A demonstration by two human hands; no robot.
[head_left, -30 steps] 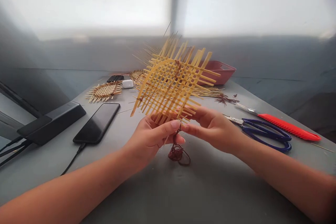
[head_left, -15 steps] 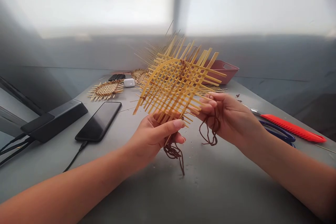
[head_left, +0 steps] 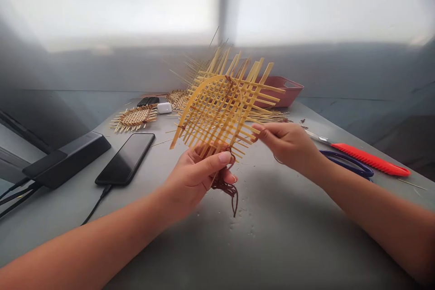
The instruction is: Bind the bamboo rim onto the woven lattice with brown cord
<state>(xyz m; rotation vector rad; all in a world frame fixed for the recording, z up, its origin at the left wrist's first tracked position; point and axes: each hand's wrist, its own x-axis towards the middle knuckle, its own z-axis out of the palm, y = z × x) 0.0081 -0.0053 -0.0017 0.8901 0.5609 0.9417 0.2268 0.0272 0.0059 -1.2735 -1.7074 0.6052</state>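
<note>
My left hand is closed on the lower edge of a woven bamboo piece, thumb in front and fingers behind. The piece is held up tilted, loose strip ends sticking out around it, with a curved bamboo strip tied along its upper left by brown cord. A bunch of brown cord hangs under my left fingers. My right hand is closed at the right-hand strip ends, its fingertips partly hidden. A short loop of the cord shows below it, so it seems to grip the cord.
At left lie a phone on a cable and a black box with cables. Farther back are another woven piece, a white case and a pink basket. A red-handled cutter and blue-handled scissors lie at right.
My right hand has turned and its fingers have closed more tightly, close to the strip ends. The cord that dangled from it is now mostly out of sight. My left hand keeps its hold.
</note>
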